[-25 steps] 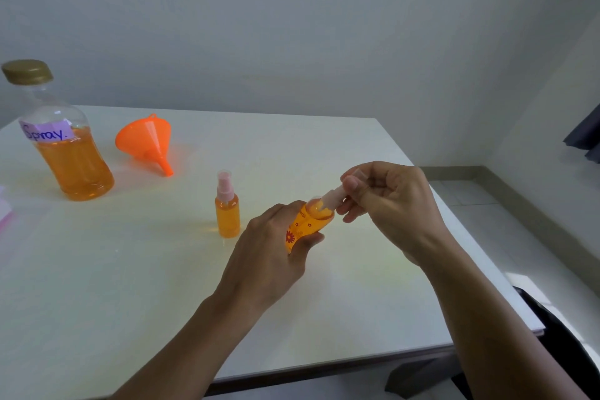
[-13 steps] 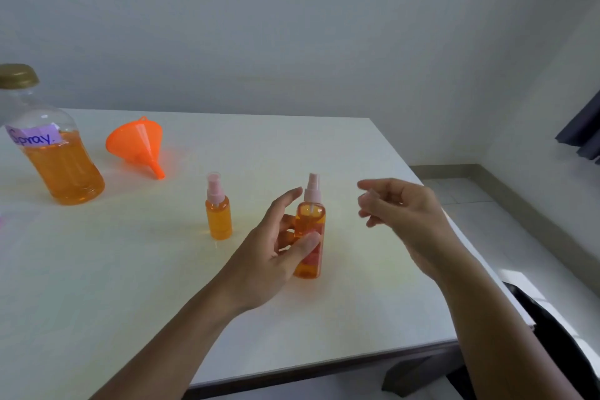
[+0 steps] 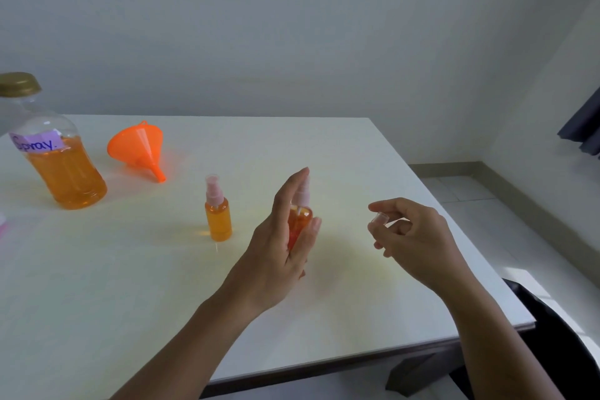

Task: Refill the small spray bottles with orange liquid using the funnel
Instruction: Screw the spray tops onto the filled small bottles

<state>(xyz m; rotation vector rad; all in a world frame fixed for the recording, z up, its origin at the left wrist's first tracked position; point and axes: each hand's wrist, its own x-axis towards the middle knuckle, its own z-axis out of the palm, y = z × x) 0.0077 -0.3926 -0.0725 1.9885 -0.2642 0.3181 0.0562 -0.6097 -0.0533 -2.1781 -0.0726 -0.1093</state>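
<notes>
A small spray bottle (image 3: 300, 219) full of orange liquid, with a pink nozzle, stands upright in my left hand (image 3: 279, 253). The thumb and fingers wrap its body and hide its base, and the index finger points up beside the nozzle. My right hand (image 3: 415, 240) hovers to the right, apart from the bottle, pinching a small clear cap (image 3: 378, 220). A second small spray bottle (image 3: 218, 209), also orange and capped, stands on the white table (image 3: 97, 286) to the left. The orange funnel (image 3: 139, 148) lies on its side at the back left.
A large clear bottle (image 3: 61, 169) labelled "Spray", half full of orange liquid with a gold lid, stands at the far left. Something pink (image 3: 2, 226) shows at the left edge. The table's right edge runs close to my right arm, with a dark chair (image 3: 558, 344) below it.
The bottle went from tilted to upright. My right hand pulled the clear cap off the nozzle and moved away to the right. My left hand closed around the bottle again.
</notes>
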